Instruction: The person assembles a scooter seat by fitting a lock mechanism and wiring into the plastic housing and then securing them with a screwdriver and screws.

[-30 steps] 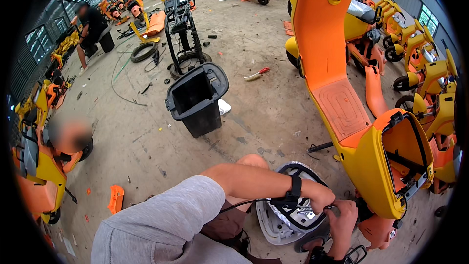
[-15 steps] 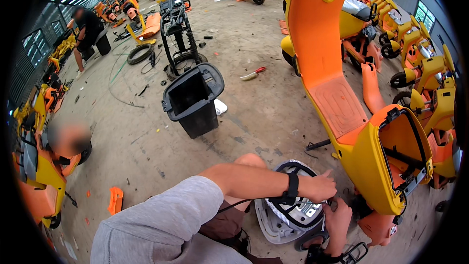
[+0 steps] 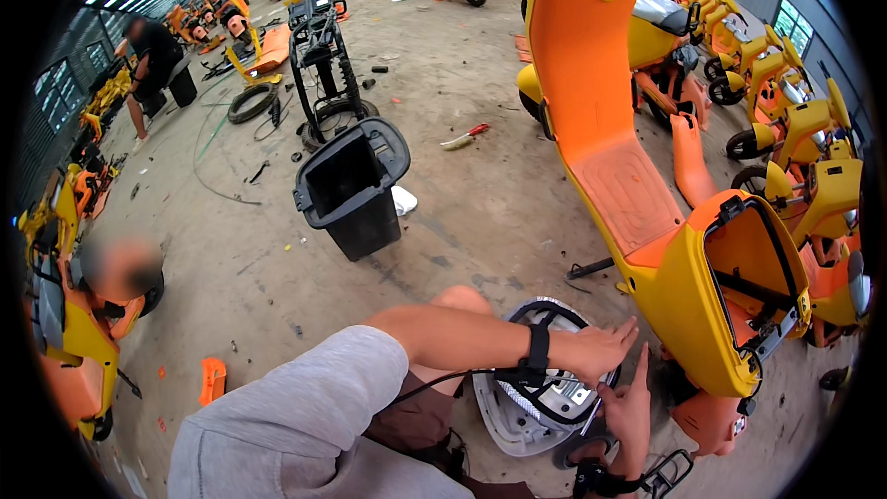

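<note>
Left hand: the bare left hand (image 3: pixel 596 352), a black wrist strap (image 3: pixel 537 347) behind it, hovers over the right edge of the shell, fingers stretched out and apart; nothing shows in their grasp.
Right hand: the bare right hand (image 3: pixel 629 411) comes up from below, just beside the left, index finger pointing upward, thumb spread; I cannot tell whether its other fingers grip anything.
Thin rod: a slim silvery metal rod (image 3: pixel 589 423) shows by the right thumb; whether it is held is unclear.
Seat shell: the pale grey plastic seat shell (image 3: pixel 493 414), with a black inner rim and silvery metal fittings, lies on the concrete floor (image 3: pixel 453 249) below both hands, partly covered by the left forearm.
Scooter body: a yellow-and-orange plastic scooter body (image 3: pixel 591 111) stands just right of the hands.
Black box: an open, deep black plastic box (image 3: pixel 370 236) stands ahead, near a black metal frame (image 3: pixel 297 60).
Brush: a red-handled brush (image 3: pixel 476 129) lies farther off.
</note>
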